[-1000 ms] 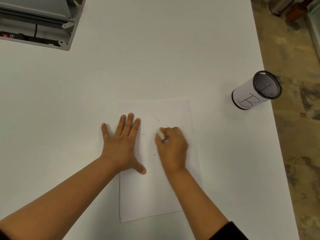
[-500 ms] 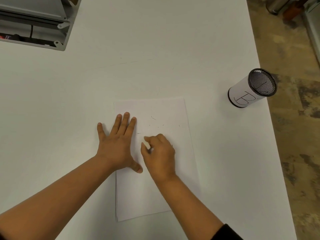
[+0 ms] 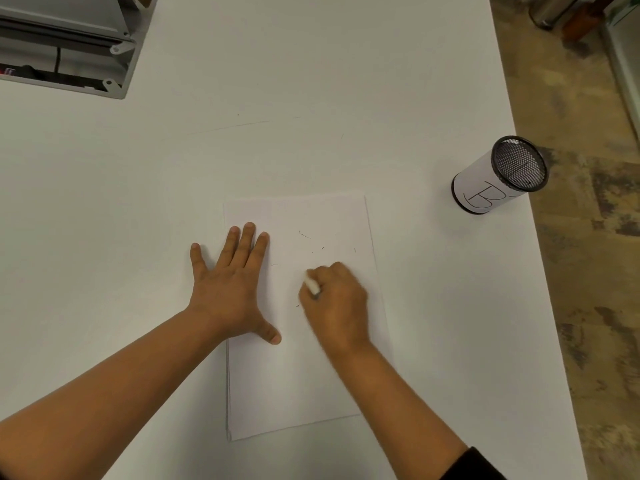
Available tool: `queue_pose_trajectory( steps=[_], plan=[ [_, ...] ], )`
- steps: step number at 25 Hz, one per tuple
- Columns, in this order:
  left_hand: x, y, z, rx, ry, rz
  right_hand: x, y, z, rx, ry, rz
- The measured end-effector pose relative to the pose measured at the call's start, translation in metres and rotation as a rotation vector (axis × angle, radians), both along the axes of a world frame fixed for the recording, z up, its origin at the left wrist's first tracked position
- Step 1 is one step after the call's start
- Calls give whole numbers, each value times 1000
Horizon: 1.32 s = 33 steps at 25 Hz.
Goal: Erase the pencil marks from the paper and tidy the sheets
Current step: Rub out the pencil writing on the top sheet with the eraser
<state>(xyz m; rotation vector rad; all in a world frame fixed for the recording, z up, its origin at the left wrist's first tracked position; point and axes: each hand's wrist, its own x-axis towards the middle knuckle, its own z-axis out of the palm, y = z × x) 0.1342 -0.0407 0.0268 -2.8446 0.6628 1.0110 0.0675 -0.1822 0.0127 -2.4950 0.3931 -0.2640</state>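
A: Item one, surface?
B: White desk (image 3: 311,98), seen from above by the head camera. Mottled brown floor (image 3: 588,306) along its right edge.

A: Item two, the paper?
B: White paper (image 3: 294,375), portrait, lying flat at the middle of the desk. A doubled line down its left edge suggests more than one sheet; the count cannot be told. A few short pencil marks (image 3: 304,234) scattered over the upper right part.

A: Item three, hands?
B: Left hand (image 3: 230,289) flat, palm down, fingers spread wide, pressing on the left margin of the paper with the little finger off on the desk. Right hand (image 3: 337,303) curled closed around a small white eraser (image 3: 312,286), whose tip sticks out on the thumb side and sits down on the sheet, right of centre. The hand looks slightly blurred.

A: Item four, other stock?
B: One black mesh pen holder (image 3: 498,174), wrapped in white paper lettered "B", upright near the right edge of the desk, well apart from the paper. One grey metal housing (image 3: 69,39) at the far left corner, partly cut off by the frame.
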Motion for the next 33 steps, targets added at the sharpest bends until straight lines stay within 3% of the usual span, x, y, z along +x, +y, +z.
queue_pose_trajectory(
  steps=[4, 9, 12, 15, 22, 25, 28, 33],
  plan=[
    [0, 1, -1, -11, 10, 3, 6, -44, 4, 9, 40, -256],
    [0, 0, 0, -3, 6, 2, 0, 3, 5, -2, 80, 17],
    [0, 0, 1, -10, 16, 5, 2, -28, 6, 57, 31, -161],
    [-1, -1, 1, -8, 15, 3, 3, -38, 10, 72, 102, -296],
    [-1, 0, 1, -24, 1, 2, 42, 31, 2, 88, -19, 31],
    [0, 2, 0, -21, 4, 3, 45, -16, -9, 79, -116, -177],
    [0, 2, -1, -26, 6, 9, 42, -33, -9, 147, -92, -365],
    [1, 3, -3, -24, 6, 8, 35, 9, -10, 132, -75, -73]
  ],
)
